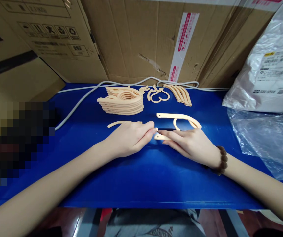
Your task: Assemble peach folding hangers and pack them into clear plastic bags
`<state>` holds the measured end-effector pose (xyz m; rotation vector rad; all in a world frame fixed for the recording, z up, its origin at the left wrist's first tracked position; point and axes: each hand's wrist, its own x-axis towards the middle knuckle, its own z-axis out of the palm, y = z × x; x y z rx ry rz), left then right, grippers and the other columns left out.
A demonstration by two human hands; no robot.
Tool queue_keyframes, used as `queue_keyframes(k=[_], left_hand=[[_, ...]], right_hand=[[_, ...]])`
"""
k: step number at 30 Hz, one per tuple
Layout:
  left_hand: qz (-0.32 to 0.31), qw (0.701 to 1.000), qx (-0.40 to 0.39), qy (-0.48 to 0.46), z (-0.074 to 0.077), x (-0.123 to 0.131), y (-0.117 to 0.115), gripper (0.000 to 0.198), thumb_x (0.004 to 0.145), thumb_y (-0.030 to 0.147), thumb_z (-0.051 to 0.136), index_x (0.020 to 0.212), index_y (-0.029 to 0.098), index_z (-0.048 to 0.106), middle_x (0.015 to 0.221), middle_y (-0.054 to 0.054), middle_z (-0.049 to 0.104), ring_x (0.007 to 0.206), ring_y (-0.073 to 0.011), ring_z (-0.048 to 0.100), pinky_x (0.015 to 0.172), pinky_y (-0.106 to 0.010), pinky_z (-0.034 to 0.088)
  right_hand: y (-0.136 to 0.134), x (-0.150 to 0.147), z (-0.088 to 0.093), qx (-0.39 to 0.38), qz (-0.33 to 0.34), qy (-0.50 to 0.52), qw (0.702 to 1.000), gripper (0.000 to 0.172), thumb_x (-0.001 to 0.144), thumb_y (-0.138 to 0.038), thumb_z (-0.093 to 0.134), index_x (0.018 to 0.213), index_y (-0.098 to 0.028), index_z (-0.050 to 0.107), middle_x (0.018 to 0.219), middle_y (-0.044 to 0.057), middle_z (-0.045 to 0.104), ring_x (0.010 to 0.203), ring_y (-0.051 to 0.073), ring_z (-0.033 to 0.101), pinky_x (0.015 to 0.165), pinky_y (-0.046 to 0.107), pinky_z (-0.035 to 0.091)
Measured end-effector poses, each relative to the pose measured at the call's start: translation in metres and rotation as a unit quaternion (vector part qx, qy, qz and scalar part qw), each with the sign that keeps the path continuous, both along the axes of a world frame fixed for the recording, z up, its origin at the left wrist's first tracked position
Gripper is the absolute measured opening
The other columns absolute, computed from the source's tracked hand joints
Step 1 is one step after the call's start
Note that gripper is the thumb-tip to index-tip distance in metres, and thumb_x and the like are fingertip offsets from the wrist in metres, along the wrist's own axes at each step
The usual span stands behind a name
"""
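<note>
Over the blue table, my left hand [133, 138] is closed around a cream plastic hanger arm [116, 123], whose curved end shows to the left of the knuckles. A small cream end [156, 129] shows at the fingertips. My right hand [193, 144] is pinched shut on another cream hanger arm [159, 136], with its holed end pointing towards the left hand. The two ends are close together; whether they touch I cannot tell. Just beyond the right hand lies a hanger arm with a round loop [178, 116]. Fingers hide most of both held pieces.
Behind the hands are a stack of cream hanger arms [124, 107], several hooks [159, 95] and a row of curved arms [179, 93]. A white cable [82, 104] runs along the back. Cardboard boxes [136, 39] and a plastic-wrapped parcel [267, 79] border the blue table [141, 181].
</note>
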<state>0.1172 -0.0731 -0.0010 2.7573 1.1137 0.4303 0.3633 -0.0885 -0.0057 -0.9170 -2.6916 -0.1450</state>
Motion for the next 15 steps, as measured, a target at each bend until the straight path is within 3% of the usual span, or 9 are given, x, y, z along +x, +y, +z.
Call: queue_keyframes(k=[5, 15], left_hand=[[0.005, 1.0, -0.007, 0.009, 0.0013, -0.0001, 0.0003, 0.035, 0.106, 0.033, 0.023, 0.085, 0.021, 0.048, 0.063, 0.003, 0.057, 0.054, -0.0162, 0.055, 0.055, -0.028, 0.03], [0.008, 0.999, -0.02, 0.025, -0.0007, 0.0003, 0.0001, 0.037, 0.107, 0.034, 0.022, 0.087, 0.021, 0.05, 0.068, 0.002, 0.06, 0.055, -0.0164, 0.055, 0.057, -0.029, 0.032]], right_hand=[[0.001, -0.0008, 0.0028, 0.004, 0.007, 0.011, 1.0, 0.03, 0.105, -0.029, 0.041, 0.102, -0.014, 0.067, 0.078, 0.003, 0.075, 0.061, 0.013, 0.068, 0.055, 0.027, 0.037], [0.002, 0.0017, 0.0051, 0.035, 0.019, 0.011, 0.999, 0.028, 0.105, -0.026, 0.039, 0.105, -0.015, 0.065, 0.075, 0.002, 0.073, 0.058, 0.012, 0.065, 0.053, 0.026, 0.035]])
